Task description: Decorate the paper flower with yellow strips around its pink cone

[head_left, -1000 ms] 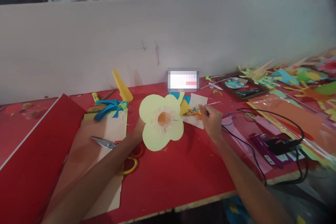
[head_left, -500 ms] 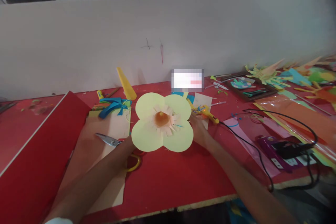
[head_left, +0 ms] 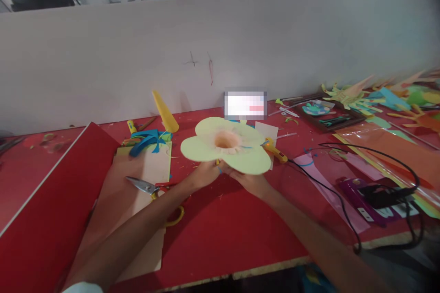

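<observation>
A pale yellow paper flower (head_left: pixel 202 146) with rounded petals tilts up over the red table, and a peach tube opens at its middle with cut tabs folded out around it. Beneath the petals, my left hand (head_left: pixel 206 173) and my right hand (head_left: pixel 245 181) come together and hold it from below. Both sets of fingers are closed and partly hidden by the flower. To the left lie scissors (head_left: pixel 177 217) with yellow and red handles, partly behind my left forearm. A yellow glue gun (head_left: pixel 277 151) rests just right of the petals.
Peach paper sheets (head_left: pixel 137 219) and a red board (head_left: pixel 58 201) lie left. A yellow cone (head_left: pixel 165 112) stands behind, near blue paper strips (head_left: pixel 149 141). Right are a black cord (head_left: pixel 323 187), a purple box (head_left: pixel 360 201), a brown tray (head_left: pixel 330 123) and orange paper (head_left: pixel 388 151).
The flower has tipped from facing me to facing more upward. My hands have moved from its sides to meet underneath it.
</observation>
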Available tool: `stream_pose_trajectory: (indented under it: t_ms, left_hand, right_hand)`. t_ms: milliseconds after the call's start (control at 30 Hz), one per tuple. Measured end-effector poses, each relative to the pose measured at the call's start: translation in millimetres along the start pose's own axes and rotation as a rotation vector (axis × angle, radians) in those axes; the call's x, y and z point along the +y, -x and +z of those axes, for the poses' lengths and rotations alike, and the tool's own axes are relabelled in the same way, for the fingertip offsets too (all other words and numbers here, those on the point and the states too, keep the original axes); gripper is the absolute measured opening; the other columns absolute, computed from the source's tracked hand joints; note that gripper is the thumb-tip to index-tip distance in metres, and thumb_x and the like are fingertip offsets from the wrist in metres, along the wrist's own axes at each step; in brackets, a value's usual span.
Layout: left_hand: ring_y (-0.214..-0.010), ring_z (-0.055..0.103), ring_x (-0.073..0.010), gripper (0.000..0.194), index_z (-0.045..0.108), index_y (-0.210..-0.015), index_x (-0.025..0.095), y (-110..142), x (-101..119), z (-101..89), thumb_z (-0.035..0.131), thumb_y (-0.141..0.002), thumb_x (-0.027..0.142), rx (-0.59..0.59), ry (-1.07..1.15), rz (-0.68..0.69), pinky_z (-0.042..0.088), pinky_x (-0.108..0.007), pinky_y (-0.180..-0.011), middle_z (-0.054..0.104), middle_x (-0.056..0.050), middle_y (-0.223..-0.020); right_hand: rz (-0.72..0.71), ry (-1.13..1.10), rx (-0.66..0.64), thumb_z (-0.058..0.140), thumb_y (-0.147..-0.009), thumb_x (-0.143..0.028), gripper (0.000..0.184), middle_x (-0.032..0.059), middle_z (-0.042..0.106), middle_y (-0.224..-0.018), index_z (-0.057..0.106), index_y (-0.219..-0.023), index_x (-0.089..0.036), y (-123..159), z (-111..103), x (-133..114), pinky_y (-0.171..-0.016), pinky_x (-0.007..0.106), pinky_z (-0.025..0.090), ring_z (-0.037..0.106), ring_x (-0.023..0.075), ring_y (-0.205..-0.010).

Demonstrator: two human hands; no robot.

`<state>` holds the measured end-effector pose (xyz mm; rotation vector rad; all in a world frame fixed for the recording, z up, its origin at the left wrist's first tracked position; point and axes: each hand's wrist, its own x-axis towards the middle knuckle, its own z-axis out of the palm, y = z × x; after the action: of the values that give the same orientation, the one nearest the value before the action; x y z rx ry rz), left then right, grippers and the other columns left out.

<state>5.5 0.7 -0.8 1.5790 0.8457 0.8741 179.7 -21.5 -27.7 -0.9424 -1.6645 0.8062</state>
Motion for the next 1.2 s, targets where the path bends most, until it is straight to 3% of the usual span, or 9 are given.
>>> stream_pose_trajectory:
  t_ms: [100,200,300,467,600,700,833,1000,1200]
  left_hand:
    - [-0.082,0.068,-0.0203,0.038,0.062,-0.119,0.018,-5.6,1.1,9.1,0.066,-0.092,0.045,-0.026,0.02,0.018,0.058,-0.036,-0.083,0.07,-0.004,-0.082]
    - [-0.106,0.066,-0.0226,0.048,0.059,-0.123,0.019,-7.9,8.2,9.4,0.074,-0.085,0.045,0.064,0.061,0.031,0.053,-0.039,-0.1,0.071,-0.008,-0.109]
    - [-0.117,0.062,-0.0242,0.048,0.06,-0.119,0.019,-8.2,18.9,3.9,0.076,-0.083,0.046,0.089,0.159,-0.055,0.051,-0.039,-0.102,0.067,-0.01,-0.122]
    - [-0.095,0.065,-0.0169,0.028,0.064,-0.094,0.017,-4.5,29.0,-6.4,0.072,-0.088,0.044,0.13,0.548,-0.254,0.054,-0.028,-0.083,0.066,-0.006,-0.102]
    - [-0.066,0.06,-0.0104,0.031,0.065,-0.094,0.015,-2.7,31.0,-9.0,0.07,-0.088,0.045,0.107,0.739,-0.308,0.052,-0.024,-0.066,0.063,-0.003,-0.083]
    - [-0.046,0.039,-0.004,0.034,0.063,-0.099,0.017,-4.0,31.8,-10.4,0.075,-0.084,0.045,0.215,0.674,-0.252,0.034,-0.018,-0.046,0.052,0.005,-0.065]
    - [-0.042,0.022,-0.0018,0.044,0.057,-0.096,0.02,-10.0,26.6,-16.7,0.086,-0.073,0.044,0.355,0.519,-0.253,0.014,-0.017,-0.041,0.04,0.01,-0.058]
    - [-0.045,0.021,-0.0028,0.048,0.057,-0.079,0.017,-15.4,11.3,-26.5,0.083,-0.074,0.057,0.305,0.369,-0.182,0.012,-0.021,-0.042,0.035,0.009,-0.056]
    - [-0.047,0.025,-0.0058,0.049,0.063,-0.08,0.016,-15.5,-0.2,-33.8,0.073,-0.08,0.064,0.393,0.254,-0.101,0.02,-0.021,-0.045,0.029,0.009,-0.054]
  right_hand:
    - [0.043,-0.009,-0.021,0.06,-0.095,-0.053,0.032,0.0072,0.075,-0.092,0.066,-0.105,-0.024,1.8,-2.9,-9.5,-0.086,0.041,0.058,0.07,0.0255,-0.09]
    - [0.062,-0.019,0.019,0.058,-0.098,-0.05,0.032,0.0086,0.074,-0.104,0.063,-0.113,-0.022,0.6,-6.8,-16.6,-0.084,0.037,0.057,0.07,0.0234,-0.094]
    - [0.088,-0.006,0.082,0.059,-0.097,-0.048,0.033,0.0089,0.073,-0.108,0.062,-0.117,-0.022,-1.9,-13.8,-15.3,-0.083,0.036,0.056,0.07,0.0231,-0.094]
    - [0.178,-0.006,0.16,0.055,-0.098,-0.051,0.037,0.003,0.067,-0.078,0.06,-0.117,-0.02,-4.7,-25.1,-5.4,-0.059,0.03,0.051,0.061,0.0171,-0.061]
    - [0.179,0.066,0.183,0.055,-0.098,-0.052,0.04,0.006,0.069,-0.083,0.061,-0.119,-0.019,-5.2,-29.8,-2.1,-0.061,0.029,0.05,0.063,0.0191,-0.071]
    - [0.19,0.076,0.178,0.053,-0.098,-0.053,0.041,0.0062,0.068,-0.083,0.061,-0.12,-0.019,-4.4,-30.9,-1.8,-0.062,0.029,0.05,0.064,0.0199,-0.073]
    - [0.197,0.048,0.137,0.054,-0.098,-0.054,0.041,0.0054,0.067,-0.08,0.061,-0.118,-0.019,-3.2,-28.5,-4.1,-0.062,0.03,0.049,0.063,0.0203,-0.072]
    - [0.202,0.003,0.065,0.055,-0.097,-0.055,0.04,0.0031,0.063,-0.074,0.061,-0.114,-0.02,-1.4,-23.5,-8.4,-0.056,0.029,0.044,0.06,0.0191,-0.067]
    - [0.242,-0.07,0.082,0.055,-0.098,-0.055,0.036,-0.0027,0.054,-0.064,0.059,-0.108,-0.021,-0.5,-25.2,-6.1,-0.05,0.027,0.038,0.048,0.0126,-0.051]
